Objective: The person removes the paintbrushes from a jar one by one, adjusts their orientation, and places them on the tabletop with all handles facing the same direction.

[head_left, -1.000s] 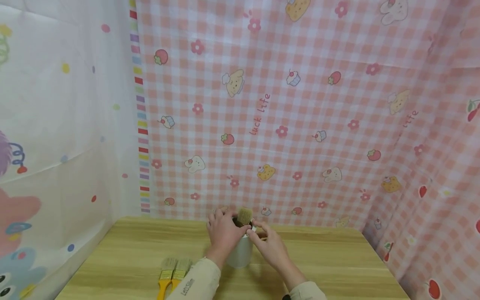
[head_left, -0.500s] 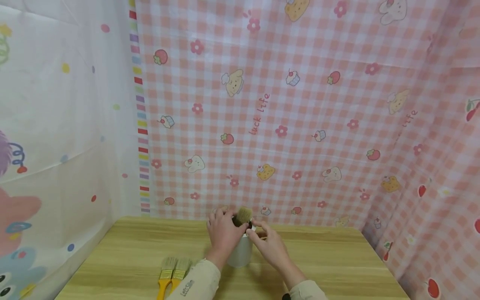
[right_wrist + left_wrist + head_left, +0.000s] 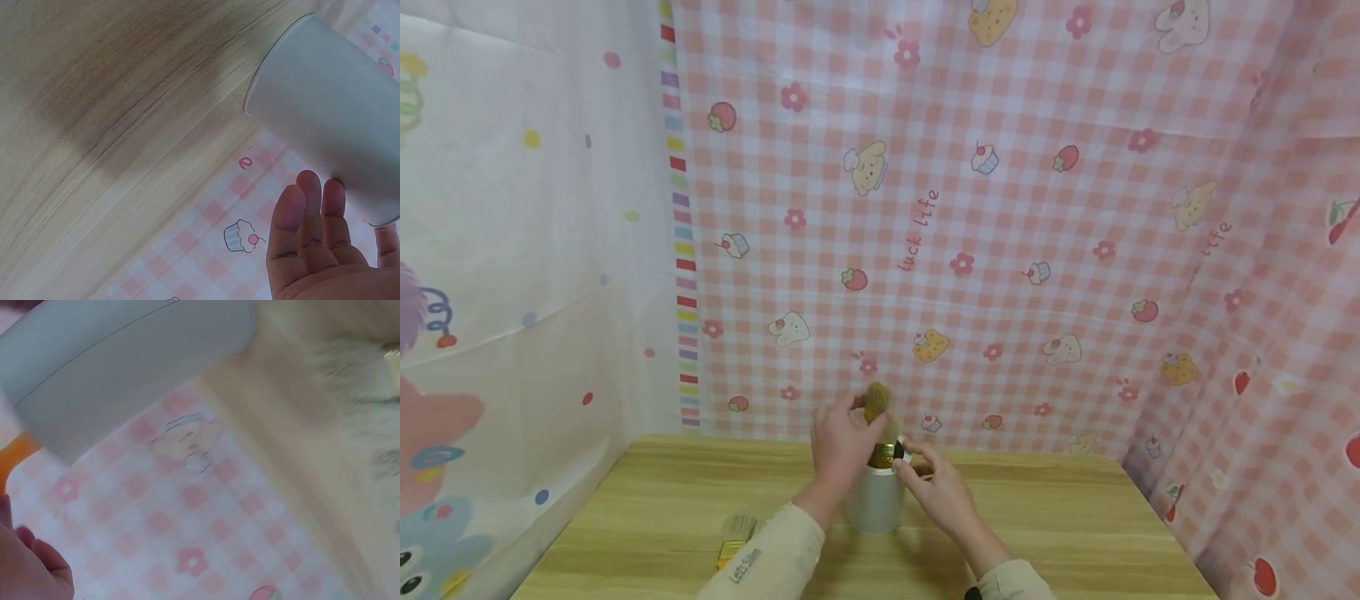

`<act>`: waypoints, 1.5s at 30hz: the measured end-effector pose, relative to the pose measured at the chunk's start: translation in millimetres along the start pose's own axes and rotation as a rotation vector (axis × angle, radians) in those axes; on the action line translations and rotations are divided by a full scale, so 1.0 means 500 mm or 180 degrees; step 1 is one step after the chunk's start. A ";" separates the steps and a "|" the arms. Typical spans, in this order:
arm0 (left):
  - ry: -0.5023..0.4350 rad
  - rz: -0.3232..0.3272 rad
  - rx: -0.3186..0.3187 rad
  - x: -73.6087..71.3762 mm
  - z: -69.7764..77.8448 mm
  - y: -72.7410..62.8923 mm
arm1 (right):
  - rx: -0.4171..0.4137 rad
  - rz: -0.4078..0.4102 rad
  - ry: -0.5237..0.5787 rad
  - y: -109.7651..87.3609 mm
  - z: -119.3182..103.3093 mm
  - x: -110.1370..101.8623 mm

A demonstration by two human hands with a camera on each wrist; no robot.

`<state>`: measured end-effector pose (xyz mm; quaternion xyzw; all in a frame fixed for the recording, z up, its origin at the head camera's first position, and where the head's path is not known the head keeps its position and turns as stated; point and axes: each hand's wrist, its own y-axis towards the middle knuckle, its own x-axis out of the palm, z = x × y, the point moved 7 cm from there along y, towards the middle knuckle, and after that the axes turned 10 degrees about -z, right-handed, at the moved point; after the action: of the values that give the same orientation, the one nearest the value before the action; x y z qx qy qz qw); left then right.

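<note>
A grey-white cup stands upright on the table, with one paintbrush in it, bristles up. Over the cup's mouth, my left hand pinches another paintbrush, also bristles up. An orange handle shows at the cup's rim in the left wrist view, close to my left fingers. My right hand steadies the cup at its right rim between thumb and forefinger. In the right wrist view, several fingertips of that hand lie along the cup wall.
Left of the cup, a flat yellow-handled paintbrush lies on the wooden table, partly covered by my left sleeve. A pink checked curtain hangs behind the table, with more printed cloth at both sides.
My left hand has risen at the cup's mouth, with a paintbrush now showing in its fingers. The left sleeve has shifted left and covers one of the two brushes on the table.
</note>
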<state>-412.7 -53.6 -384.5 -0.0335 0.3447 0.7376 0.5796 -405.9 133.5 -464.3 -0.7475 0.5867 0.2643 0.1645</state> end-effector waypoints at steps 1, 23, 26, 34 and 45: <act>-0.0126 -0.0003 0.0023 -0.010 0.008 0.005 | -0.0002 0.0011 -0.0005 0.000 0.001 0.000; -0.0925 -0.0512 -0.0414 -0.108 0.011 0.042 | 0.0056 0.0103 -0.0056 -0.006 0.011 0.000; -0.0831 -0.0592 -0.0451 -0.116 0.003 0.044 | 0.0066 0.0102 -0.0063 -0.005 0.012 0.000; -0.1148 -0.0616 -0.0399 -0.149 -0.026 0.054 | 0.0013 0.0084 -0.0047 -0.001 0.010 0.001; -0.1138 -0.0994 -0.0487 -0.164 -0.058 0.036 | -0.0025 0.0125 -0.0063 0.000 -0.004 0.000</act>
<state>-412.0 -139.1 -361.3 0.0009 0.1705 0.6573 0.7341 -405.3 132.4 -462.6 -0.7338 0.5987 0.2772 0.1622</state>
